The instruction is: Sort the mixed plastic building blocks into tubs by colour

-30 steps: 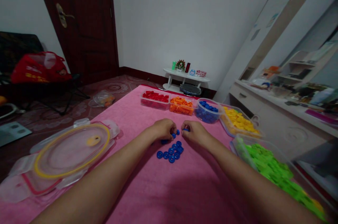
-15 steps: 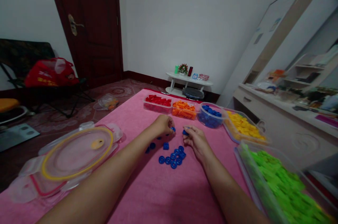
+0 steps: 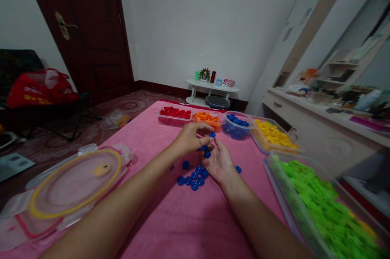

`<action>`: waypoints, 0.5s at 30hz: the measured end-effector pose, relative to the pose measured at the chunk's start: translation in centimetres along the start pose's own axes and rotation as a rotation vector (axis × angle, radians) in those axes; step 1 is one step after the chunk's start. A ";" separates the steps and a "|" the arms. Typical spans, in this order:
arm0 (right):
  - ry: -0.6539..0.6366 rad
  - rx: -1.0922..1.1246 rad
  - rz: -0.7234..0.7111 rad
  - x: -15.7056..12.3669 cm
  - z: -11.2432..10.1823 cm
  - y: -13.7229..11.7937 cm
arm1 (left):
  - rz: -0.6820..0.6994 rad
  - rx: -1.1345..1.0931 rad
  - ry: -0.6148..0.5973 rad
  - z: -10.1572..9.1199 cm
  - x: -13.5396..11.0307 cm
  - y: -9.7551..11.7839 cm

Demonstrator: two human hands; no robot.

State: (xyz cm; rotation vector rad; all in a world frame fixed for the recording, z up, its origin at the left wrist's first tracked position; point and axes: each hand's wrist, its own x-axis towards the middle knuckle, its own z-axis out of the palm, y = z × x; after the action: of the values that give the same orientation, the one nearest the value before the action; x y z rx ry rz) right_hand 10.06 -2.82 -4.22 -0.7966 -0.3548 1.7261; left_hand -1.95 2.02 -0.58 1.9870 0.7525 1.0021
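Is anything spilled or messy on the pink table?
Yes. A bunch of blue rings lies loose on the pink cloth, not in the blue tub with the rest. A stray ring sits apart, right of the right hand. The left hand pinches a single ring.

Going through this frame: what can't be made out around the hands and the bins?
All head view.
- Which hand's grip holds the blue piece where left hand and right hand meet: fingertips overlap.
- How many loose blue pieces lie on the pink cloth: hands cover some.
- Green-piece bin: cut off by the right and bottom edges.
- The items on the small white table: too small.
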 end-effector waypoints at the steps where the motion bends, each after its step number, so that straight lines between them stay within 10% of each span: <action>1: -0.004 0.014 -0.010 0.1 -0.1 -0.1 | 0.002 -0.001 -0.026 0.1 -0.1 -0.1; 9: 0.038 0.016 -0.032 0.6 -0.9 -0.3 | 0.173 0.157 -0.098 0.5 -0.4 -0.4; 15: 0.200 -0.249 -0.512 1.9 -1.8 -9.7 | 0.100 0.177 0.056 -0.4 0.2 -0.8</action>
State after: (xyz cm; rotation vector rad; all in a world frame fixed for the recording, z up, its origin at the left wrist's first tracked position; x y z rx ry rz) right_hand 18.12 1.64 -0.30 -0.9518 -0.5877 1.1280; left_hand -2.31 2.70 -0.99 2.1743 0.8029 1.0859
